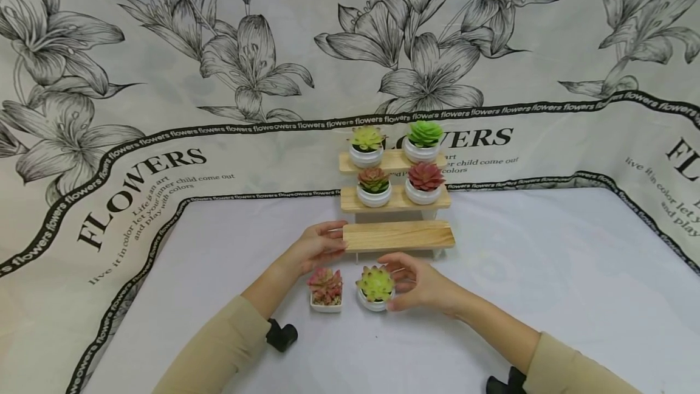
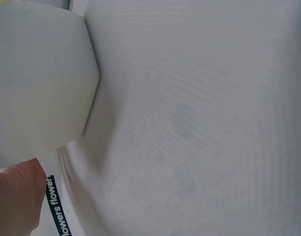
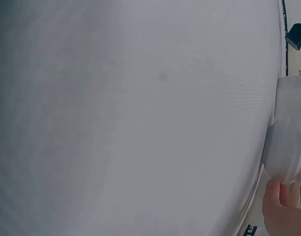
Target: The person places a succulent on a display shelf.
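Note:
My right hand (image 1: 418, 284) grips the right side of a small white round pot with a yellow-green succulent (image 1: 375, 284), thumb in front and fingers behind. In the right wrist view its fingertips meet the round pot (image 3: 285, 152). My left hand (image 1: 317, 248) touches the left end of the lowest wooden step (image 1: 399, 237) of a three-tier display stand, its fingers fairly straight. Left of the round pot stands a pink-red succulent in a square white pot (image 1: 325, 292). That square pot (image 2: 40, 83) fills the upper left of the left wrist view.
A yellow-green succulent (image 1: 366, 143) and a bright green one (image 1: 423, 138) stand on the top step. On the middle step are a reddish-green succulent (image 1: 374, 187) and a red one (image 1: 424, 182). Behind the white table (image 1: 246, 230) hangs a flower-printed cloth (image 1: 262, 163).

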`<move>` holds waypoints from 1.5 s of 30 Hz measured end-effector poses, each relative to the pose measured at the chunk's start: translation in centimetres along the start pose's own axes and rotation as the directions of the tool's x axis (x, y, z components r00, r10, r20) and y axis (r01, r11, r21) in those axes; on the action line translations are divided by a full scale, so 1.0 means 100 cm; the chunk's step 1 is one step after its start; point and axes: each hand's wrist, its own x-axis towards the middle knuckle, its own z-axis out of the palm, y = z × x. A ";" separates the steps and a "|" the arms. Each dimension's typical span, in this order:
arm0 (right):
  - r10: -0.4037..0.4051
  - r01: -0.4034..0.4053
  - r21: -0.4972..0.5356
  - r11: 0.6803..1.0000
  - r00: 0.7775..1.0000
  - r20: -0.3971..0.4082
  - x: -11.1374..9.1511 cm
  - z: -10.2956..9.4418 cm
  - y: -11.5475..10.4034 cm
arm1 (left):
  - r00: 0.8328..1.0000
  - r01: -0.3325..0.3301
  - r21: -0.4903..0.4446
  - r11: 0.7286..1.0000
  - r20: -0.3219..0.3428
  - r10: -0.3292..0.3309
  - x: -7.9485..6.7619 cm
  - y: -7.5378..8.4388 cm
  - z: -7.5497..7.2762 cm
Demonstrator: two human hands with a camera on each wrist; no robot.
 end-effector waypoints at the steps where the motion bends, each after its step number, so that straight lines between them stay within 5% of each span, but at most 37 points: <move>1: 0.002 -0.002 -0.004 1.000 1.000 0.003 0.001 0.000 0.001 | 1.000 0.000 0.000 1.000 -0.002 0.000 0.000 0.000 0.000; 45: 0.007 -0.002 -0.125 0.992 0.999 0.044 0.015 0.006 0.004 | 1.000 -0.008 -0.012 1.000 0.013 0.008 0.000 0.000 0.000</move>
